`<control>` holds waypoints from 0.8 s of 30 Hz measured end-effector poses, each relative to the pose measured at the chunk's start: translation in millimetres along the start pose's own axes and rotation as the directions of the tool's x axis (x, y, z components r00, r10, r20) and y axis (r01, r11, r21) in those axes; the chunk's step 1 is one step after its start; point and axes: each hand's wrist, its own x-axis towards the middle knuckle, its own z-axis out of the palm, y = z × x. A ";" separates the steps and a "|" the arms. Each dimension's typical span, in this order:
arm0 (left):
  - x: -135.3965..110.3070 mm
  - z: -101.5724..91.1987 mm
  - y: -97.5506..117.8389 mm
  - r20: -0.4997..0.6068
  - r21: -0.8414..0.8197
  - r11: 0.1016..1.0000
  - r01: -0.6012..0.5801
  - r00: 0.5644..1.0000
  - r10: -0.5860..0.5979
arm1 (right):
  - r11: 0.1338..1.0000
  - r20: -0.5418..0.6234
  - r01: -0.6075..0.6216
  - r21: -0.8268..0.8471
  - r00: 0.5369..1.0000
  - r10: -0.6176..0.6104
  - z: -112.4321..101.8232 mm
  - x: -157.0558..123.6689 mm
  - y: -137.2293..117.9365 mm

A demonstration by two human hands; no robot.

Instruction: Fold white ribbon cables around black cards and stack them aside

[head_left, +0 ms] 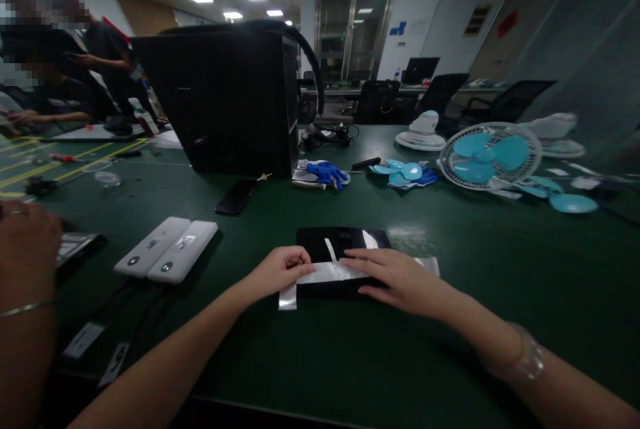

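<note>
A flat black object [313, 239] lies on the green table in front of me, its kind unclear. Across it runs a pale, shiny strip of tape [325, 273], with a loose tape end [287, 297] sticking out at the left. My left hand [280, 272] is closed at the strip's left part, fingers curled and thumb pressed along it. Flat over the right part rests my right hand [400, 279], fingers stretched out and touching the strip. A thin white piece [331, 250] and a white patch [369, 240] show on the black object's upper side.
Two white devices [183, 252] with cables lie to the left, beside another person's hand [30, 236]. Beyond are a phone [237, 196], a large black case [220, 102], blue gloves [326, 174], loose blue fan blades [400, 170] and a fan [487, 156].
</note>
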 end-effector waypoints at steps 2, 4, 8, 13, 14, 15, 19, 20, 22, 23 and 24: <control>0.2 1.0 -1.5 0.007 0.010 1.000 0.022 1.000 -0.022 | 0.996 0.007 0.051 -0.066 0.999 -0.051 8.0 4.4 -3.9; -0.6 -0.1 -0.8 -0.004 0.057 0.998 0.039 0.999 -0.039 | 0.991 0.009 0.057 -0.121 0.998 -0.057 10.4 6.1 -4.1; -2.9 -4.6 4.9 -0.064 0.324 0.946 0.006 0.998 0.015 | 0.983 0.009 0.031 -0.180 1.000 -0.030 8.2 4.3 0.2; -4.2 -2.4 8.8 -0.026 0.571 0.821 0.019 1.000 -0.006 | 0.977 0.010 0.042 -0.210 0.999 -0.041 11.7 4.1 1.3; -4.5 -1.4 9.0 -0.025 0.591 0.807 0.018 1.000 -0.005 | 0.977 0.012 0.046 -0.210 0.999 -0.045 12.7 4.3 1.0; -4.9 -0.7 9.1 -0.024 0.604 0.797 0.018 1.000 -0.005 | 0.977 0.014 0.049 -0.206 0.999 -0.047 13.5 4.5 0.7; -6.2 -0.1 9.9 -0.015 0.609 0.793 0.028 1.000 -0.023 | 0.984 0.029 0.032 -0.173 0.999 -0.028 14.2 4.6 -0.3; -6.3 -0.4 10.2 -0.009 0.612 0.791 0.027 1.000 -0.027 | 0.986 0.035 0.027 -0.167 0.999 -0.021 14.2 4.5 -0.3; -6.3 -0.6 11.2 0.006 0.625 0.781 0.019 1.000 -0.030 | 0.987 0.047 0.018 -0.160 0.999 -0.010 14.2 4.7 -0.3; -6.2 -0.5 11.7 0.016 0.632 0.775 0.012 0.999 -0.029 | 0.987 0.049 0.015 -0.157 0.999 -0.007 14.2 5.0 -0.3; -6.1 -0.3 12.2 0.024 0.641 0.768 0.005 0.999 -0.027 | 0.988 0.049 0.013 -0.156 0.999 -0.005 14.2 5.3 -0.4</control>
